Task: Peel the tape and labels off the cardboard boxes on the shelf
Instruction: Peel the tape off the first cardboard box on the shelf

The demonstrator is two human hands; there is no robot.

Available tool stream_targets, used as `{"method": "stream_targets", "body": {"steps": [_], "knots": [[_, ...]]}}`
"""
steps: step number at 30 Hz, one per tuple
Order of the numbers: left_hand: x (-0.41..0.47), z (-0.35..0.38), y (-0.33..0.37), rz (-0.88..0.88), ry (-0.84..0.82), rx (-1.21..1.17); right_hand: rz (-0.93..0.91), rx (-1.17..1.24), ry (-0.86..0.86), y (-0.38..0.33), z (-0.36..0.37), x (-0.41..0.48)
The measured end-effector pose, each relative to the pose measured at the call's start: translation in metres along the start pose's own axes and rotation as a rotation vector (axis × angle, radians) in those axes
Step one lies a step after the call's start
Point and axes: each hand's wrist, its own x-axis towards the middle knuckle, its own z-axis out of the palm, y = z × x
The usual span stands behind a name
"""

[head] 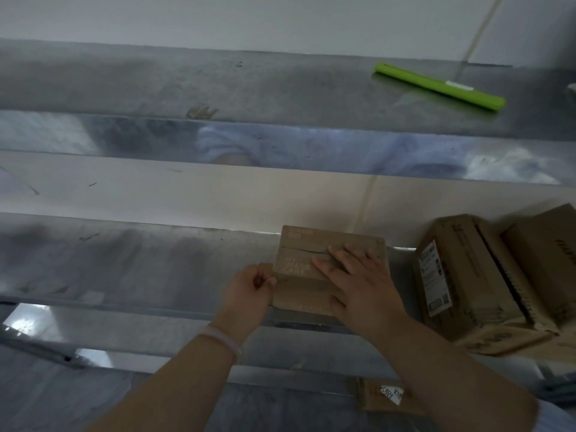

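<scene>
Our small box sits on the middle shelf, near its front edge. Our right hand lies flat on top of it, fingers straight, pressing down. Our left hand is at the box's left side, thumb and fingers curled tight together. We cannot tell if they pinch any tape. Bigger boxes with a white label stand just to the right.

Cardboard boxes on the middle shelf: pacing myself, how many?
3: small box at centre, labelled box right of it, third box at right edge; others may be hidden.
</scene>
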Motion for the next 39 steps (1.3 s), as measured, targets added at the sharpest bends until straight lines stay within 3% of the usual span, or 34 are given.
{"method": "stream_targets", "body": {"steps": [4, 11, 20, 24, 27, 30, 35, 37, 39], "knots": [[0.002, -0.006, -0.003, -0.063, -0.088, -0.093, 0.001, -0.015, -0.012, 0.001, 0.001, 0.000], [-0.009, -0.003, 0.004, -0.053, 0.045, -0.183, 0.012, 0.006, -0.033, 0.000, -0.001, -0.001], [-0.007, -0.008, -0.002, 0.227, 0.146, 0.418, 0.020, -0.007, -0.050, -0.002, -0.003, 0.000], [-0.002, -0.007, -0.003, 0.287, 0.127, 0.494, 0.031, -0.006, -0.067, -0.004, -0.006, 0.001], [-0.001, -0.003, -0.006, 0.262, 0.111, 0.420, 0.030, 0.009, -0.094, -0.005, -0.007, -0.001], [-0.001, 0.002, -0.002, 0.430, 0.197, 0.382, 0.033, 0.111, -0.077, -0.005, -0.012, -0.003], [0.014, 0.029, 0.025, 0.744, -0.028, 0.655, -0.004, 0.386, -0.071, 0.009, -0.020, -0.003], [0.018, 0.035, 0.028, 0.732, -0.028, 0.801, 0.050, 0.445, -0.002, 0.013, -0.020, -0.009], [0.017, 0.037, 0.032, 0.693, -0.006, 0.864, 0.244, 0.494, 0.144, 0.016, -0.017, -0.020]]}}
